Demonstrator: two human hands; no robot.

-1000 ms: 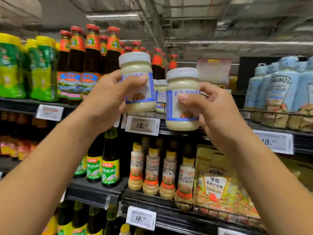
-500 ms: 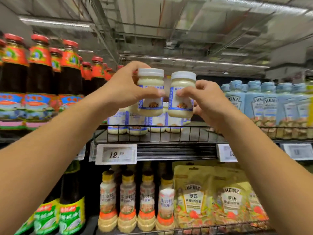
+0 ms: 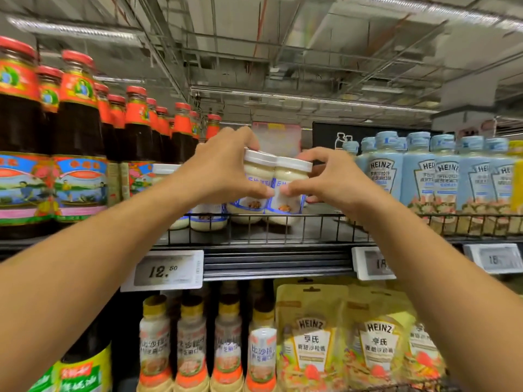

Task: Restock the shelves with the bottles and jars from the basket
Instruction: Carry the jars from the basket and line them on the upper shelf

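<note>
Two white-lidded jars of pale sauce with blue-and-white labels stand side by side, touching, on the upper wire shelf [image 3: 283, 239]. My left hand [image 3: 223, 168] grips the left jar [image 3: 256, 174]. My right hand [image 3: 334, 179] grips the right jar [image 3: 291, 176]. Both jar bases sit behind the shelf's front rail. More jars of the same kind [image 3: 208, 219] stand just to the left, partly hidden by my left forearm. The basket is out of view.
Dark sauce bottles with red caps [image 3: 76, 142] crowd the shelf to the left. Light blue Heinz bottles [image 3: 421, 176] fill it to the right. Below hang price tags [image 3: 167, 271], dressing bottles [image 3: 192, 343] and yellow Heinz pouches [image 3: 311, 343].
Both hands have carried the jars forward and down onto the upper wire shelf, bringing them together until they touch. The view has closed in on the shelf.
</note>
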